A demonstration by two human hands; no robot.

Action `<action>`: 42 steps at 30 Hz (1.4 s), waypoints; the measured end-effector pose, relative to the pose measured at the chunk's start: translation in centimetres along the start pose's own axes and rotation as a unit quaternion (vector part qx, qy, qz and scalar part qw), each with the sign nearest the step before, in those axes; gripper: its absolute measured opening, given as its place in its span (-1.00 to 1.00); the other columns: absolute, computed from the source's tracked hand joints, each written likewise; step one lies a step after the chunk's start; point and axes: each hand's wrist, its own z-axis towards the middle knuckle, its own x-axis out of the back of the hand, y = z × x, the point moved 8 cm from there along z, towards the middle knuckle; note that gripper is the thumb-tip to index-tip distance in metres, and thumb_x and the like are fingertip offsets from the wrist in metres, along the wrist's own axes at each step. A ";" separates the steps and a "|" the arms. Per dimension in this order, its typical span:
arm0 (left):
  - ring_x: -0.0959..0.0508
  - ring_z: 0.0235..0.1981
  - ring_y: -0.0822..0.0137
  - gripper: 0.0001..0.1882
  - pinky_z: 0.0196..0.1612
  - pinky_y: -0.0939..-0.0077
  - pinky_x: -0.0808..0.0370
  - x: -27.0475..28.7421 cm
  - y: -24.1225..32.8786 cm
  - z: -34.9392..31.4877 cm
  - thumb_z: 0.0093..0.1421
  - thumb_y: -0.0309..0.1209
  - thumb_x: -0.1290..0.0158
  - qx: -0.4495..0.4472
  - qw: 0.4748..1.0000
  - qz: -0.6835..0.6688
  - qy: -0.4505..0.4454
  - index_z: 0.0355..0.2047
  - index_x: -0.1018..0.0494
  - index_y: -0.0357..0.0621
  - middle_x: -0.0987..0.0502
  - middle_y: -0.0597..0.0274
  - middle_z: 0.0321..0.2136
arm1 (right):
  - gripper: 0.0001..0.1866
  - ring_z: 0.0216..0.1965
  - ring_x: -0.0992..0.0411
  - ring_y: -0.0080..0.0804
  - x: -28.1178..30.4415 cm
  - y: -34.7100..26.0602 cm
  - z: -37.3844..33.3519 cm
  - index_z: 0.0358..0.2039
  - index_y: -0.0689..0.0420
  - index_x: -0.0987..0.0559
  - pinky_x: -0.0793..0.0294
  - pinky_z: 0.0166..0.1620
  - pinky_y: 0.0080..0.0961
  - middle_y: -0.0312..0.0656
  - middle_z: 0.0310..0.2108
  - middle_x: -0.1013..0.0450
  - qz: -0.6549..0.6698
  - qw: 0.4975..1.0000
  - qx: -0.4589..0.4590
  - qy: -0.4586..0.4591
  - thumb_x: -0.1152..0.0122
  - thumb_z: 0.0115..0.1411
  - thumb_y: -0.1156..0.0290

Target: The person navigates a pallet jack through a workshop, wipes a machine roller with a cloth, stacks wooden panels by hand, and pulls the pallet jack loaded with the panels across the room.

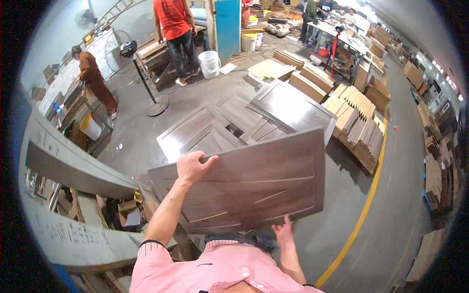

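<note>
A dark brown wood-grain panel (254,180) with a framed border is tilted up in front of me, its lower edge close to my waist. My left hand (192,167) is closed over its upper edge, thumb stretched along the rim. At the lower right edge is my right hand (283,232), slightly blurred, with its fingers apart; whether it touches the panel is hard to see. Just beyond lie similar brown panels (195,132), overlapping one another, and a shinier one (293,105) lies on top at the right.
Bundled wood strips (354,117) are stacked at the right, beside a yellow floor line (364,210). A grey frame (78,151) stands close on my left. Farther off are a pedestal fan (141,78), a white bucket (209,64) and a person in an orange-red top (173,22).
</note>
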 end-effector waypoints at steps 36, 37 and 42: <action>-0.44 0.05 -0.02 -0.71 0.11 0.12 -0.36 -24.5 -21.5 8.7 0.07 -0.30 -0.16 -0.112 0.981 -0.085 -0.137 -0.21 -0.54 -0.14 -0.50 -0.04 -0.06 | -0.38 0.09 -0.42 -0.15 -18.3 26.5 4.0 0.17 0.22 -0.21 -0.49 0.00 -0.30 0.00 0.21 -0.25 0.160 0.958 -0.203 0.121 0.17 0.38 -0.07; -0.40 0.08 -0.04 -0.67 0.14 0.10 -0.32 -23.2 -23.7 7.4 0.07 -0.32 -0.16 -0.077 0.989 -0.047 -0.114 -0.15 -0.51 -0.15 -0.46 -0.06 -0.02 | -0.38 0.09 -0.42 -0.15 -18.7 25.8 4.4 0.17 0.22 -0.21 -0.49 0.00 -0.30 0.00 0.21 -0.25 0.170 0.957 -0.197 0.129 0.17 0.38 -0.07; -0.36 0.11 -0.07 -0.54 0.18 0.08 -0.27 -21.6 -33.3 -0.9 0.14 -0.30 -0.12 0.073 0.990 0.002 -0.124 0.02 -0.38 -0.22 -0.39 -0.15 0.04 | -0.36 0.05 -0.46 -0.23 -18.2 25.0 4.0 0.21 0.18 -0.27 -0.46 0.01 -0.29 -0.10 0.12 -0.39 0.000 0.962 -0.260 0.080 0.13 0.36 -0.10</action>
